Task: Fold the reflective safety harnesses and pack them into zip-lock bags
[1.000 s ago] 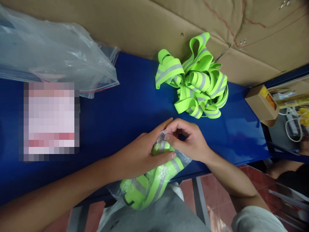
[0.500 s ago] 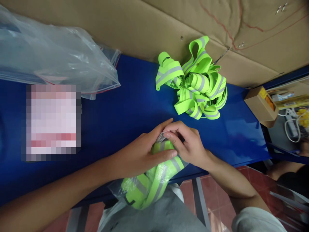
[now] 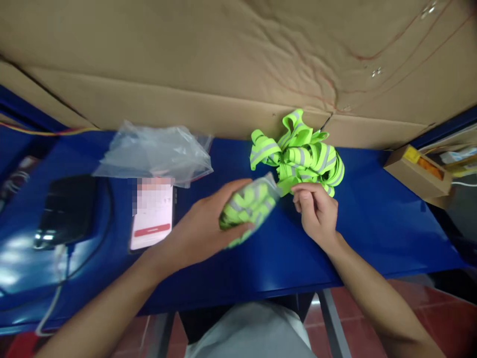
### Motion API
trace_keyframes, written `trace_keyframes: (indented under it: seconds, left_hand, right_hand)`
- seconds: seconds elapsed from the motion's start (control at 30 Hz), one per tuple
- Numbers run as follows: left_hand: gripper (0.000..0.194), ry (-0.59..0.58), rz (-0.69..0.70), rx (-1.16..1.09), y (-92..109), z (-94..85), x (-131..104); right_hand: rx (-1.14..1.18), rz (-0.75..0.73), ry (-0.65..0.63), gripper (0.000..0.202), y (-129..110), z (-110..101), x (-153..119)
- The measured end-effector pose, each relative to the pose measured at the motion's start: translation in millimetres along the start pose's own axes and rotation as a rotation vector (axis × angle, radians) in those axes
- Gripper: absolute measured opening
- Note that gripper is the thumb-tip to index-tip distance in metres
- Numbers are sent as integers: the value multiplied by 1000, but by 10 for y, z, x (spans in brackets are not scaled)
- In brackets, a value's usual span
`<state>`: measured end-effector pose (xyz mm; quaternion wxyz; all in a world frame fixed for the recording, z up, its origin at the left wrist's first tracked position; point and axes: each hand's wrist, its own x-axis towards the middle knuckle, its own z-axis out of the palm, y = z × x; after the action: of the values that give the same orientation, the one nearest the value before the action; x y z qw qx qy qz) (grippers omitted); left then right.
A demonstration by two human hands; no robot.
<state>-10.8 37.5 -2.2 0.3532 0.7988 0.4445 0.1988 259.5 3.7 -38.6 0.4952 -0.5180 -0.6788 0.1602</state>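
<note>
My left hand (image 3: pixel 201 226) is wrapped round a clear plastic bag (image 3: pixel 253 206) packed with neon yellow-green reflective strap, lifted over the table and tilted up to the right. Just right of the bag's top end, my right hand (image 3: pixel 316 209) is closed, with thumb and fingers curled together. Its fingertips lie close to the near edge of a pile of loose reflective straps (image 3: pixel 305 154). Whether they pinch anything is hidden.
Clear plastic bags (image 3: pixel 156 154) lie at the back left of the blue table (image 3: pixel 261 268). Nearby are a phone (image 3: pixel 152 231) with a lit screen and a black box (image 3: pixel 69 209) with cables. At right stands an open cardboard box (image 3: pixel 421 174); a cardboard wall (image 3: pixel 186 74) runs behind.
The filled bag has risen from the table's front edge, now in my left hand alone. My right hand has come off it and moved right. The view has shifted, showing more at left.
</note>
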Motion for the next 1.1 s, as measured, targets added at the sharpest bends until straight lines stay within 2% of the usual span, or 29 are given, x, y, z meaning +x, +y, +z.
trace_keyframes:
  seconds: [0.1, 0.13, 0.17, 0.23, 0.33, 0.4, 0.5, 0.6, 0.7, 0.8, 0.87, 0.93, 1.0, 1.03, 1.1]
  left_hand:
    - [56, 456, 131, 273, -34, -221, 224]
    - [53, 545, 174, 330, -57, -276, 335]
    - [53, 586, 217, 366, -87, -322, 454]
    - [50, 596, 296, 429, -169, -403, 686]
    - [43, 469, 337, 665, -332, -556, 915]
    - [41, 406, 335, 794, -430, -672, 959]
    - [39, 413, 373, 810, -495, -724, 896]
    - [40, 385, 466, 798, -469, -502, 723]
    - [44, 283, 570, 798, -443, -108, 471]
    - [46, 309, 630, 789, -438, 232, 218]
    - [43, 348, 649, 755, -409, 385, 87]
    - [43, 360, 659, 704, -332, 502, -11]
    - [47, 331, 656, 635, -218, 611, -86]
    - [50, 318, 676, 596, -158, 662, -116]
    - [57, 316, 764, 562, -59, 738, -157]
  right_hand:
    - [30, 58, 5, 20, 53, 46, 27]
    - [22, 50, -28, 21, 59, 71, 26]
    - [9, 31, -73, 22, 61, 98, 19]
    - [-14, -30, -177, 24, 59, 155, -8]
    - [-26, -114, -302, 25, 62, 214, -49]
    - [-33, -152, -328, 25, 62, 221, -60]
    - [-48, -179, -315, 25, 30, 190, -58]
    - [-35, -116, -267, 25, -26, 140, -50]
    - [-27, -30, -206, 29, -26, 108, -18]
    - [67, 112, -177, 33, 19, 111, 36]
    - [216, 237, -230, 48, 1, 117, 67]
    - [406, 283, -359, 70, -88, 84, 80]
    - [534, 261, -430, 67, -206, -44, 73]
    - [563, 253, -400, 58, -248, -156, 66]
    - [534, 269, -193, 45, -234, -477, 50]
